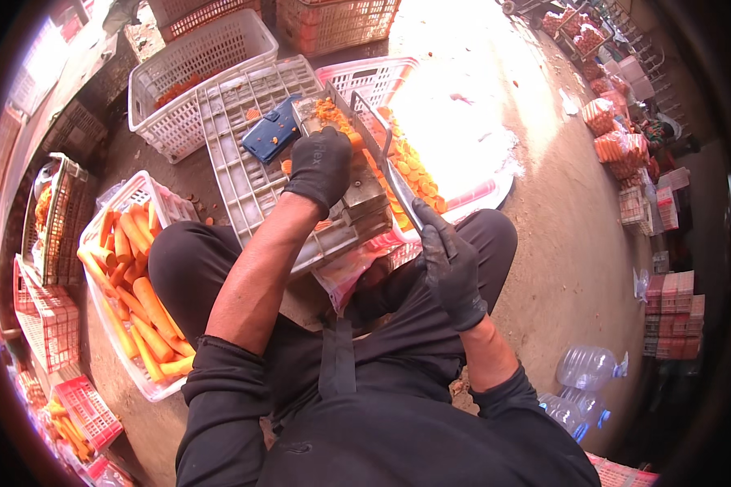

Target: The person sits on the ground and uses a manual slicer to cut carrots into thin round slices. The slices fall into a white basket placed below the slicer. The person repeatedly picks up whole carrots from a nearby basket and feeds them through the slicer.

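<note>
My left hand (320,167), in a dark glove, presses a carrot (357,142) down on a worn block (365,193); its fingers cover most of the carrot. My gloved right hand (452,265) grips the near end of a long metal cutting blade (370,139). The blade slants along the block's right side, against the carrot's end. Beyond the blade stands a bent metal bar (385,125). Orange carrot scraps (332,112) lie on the block's far end. Ridged carrot slices (415,173) fill part of a pink-and-white crate (368,79) beneath the blade.
An upturned plastic crate (231,176) supports the block and a blue phone case (272,129). Peeled carrots (149,304) heap in a crate (186,210) by my left knee. A white crate (176,131) stands beyond. Large plastic bottles (586,367) lie at right.
</note>
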The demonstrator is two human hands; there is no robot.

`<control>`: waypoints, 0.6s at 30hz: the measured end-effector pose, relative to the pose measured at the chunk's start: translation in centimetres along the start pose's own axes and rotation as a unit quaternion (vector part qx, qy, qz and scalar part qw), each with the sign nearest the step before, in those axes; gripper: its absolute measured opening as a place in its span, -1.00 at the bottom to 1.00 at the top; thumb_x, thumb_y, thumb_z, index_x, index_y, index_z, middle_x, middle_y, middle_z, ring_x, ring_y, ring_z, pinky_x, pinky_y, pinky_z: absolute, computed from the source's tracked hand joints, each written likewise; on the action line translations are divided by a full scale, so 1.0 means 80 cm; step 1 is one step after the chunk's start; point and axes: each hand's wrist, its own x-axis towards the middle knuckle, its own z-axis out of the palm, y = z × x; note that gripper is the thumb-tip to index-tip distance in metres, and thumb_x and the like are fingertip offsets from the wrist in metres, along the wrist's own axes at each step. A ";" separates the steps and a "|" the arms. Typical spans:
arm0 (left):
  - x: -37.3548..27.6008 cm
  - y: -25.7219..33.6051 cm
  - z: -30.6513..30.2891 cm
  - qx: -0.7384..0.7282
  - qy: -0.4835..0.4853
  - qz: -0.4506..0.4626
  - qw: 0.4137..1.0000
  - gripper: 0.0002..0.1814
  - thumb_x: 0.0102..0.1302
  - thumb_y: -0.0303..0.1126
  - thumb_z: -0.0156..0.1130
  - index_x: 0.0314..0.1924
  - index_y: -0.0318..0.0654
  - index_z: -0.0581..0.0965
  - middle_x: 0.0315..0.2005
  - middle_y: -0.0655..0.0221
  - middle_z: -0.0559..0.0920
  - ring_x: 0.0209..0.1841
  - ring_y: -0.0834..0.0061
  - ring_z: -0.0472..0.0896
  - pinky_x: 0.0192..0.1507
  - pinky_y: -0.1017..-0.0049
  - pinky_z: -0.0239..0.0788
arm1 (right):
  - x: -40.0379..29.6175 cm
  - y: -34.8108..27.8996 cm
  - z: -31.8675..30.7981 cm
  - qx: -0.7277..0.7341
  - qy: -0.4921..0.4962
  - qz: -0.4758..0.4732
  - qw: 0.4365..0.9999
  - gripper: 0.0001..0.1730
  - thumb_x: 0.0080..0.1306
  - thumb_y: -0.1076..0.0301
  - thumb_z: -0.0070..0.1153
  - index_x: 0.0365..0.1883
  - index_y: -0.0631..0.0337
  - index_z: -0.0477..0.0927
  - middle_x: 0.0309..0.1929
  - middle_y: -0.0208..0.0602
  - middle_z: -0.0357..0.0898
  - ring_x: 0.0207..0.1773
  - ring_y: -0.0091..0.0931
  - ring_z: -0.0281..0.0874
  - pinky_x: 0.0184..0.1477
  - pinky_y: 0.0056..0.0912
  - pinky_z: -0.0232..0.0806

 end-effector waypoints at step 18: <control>0.001 0.010 -0.001 0.016 -0.018 -0.004 1.000 -0.85 0.18 -0.36 0.38 -0.26 -0.22 0.71 -0.27 0.11 0.70 -0.20 0.11 0.76 -0.19 0.15 0.60 | 0.018 -0.019 -0.012 -0.013 -0.019 0.008 1.000 -0.64 0.60 0.41 0.13 0.29 0.33 0.65 0.13 -0.06 0.79 0.04 -0.42 0.81 0.06 -0.39 0.57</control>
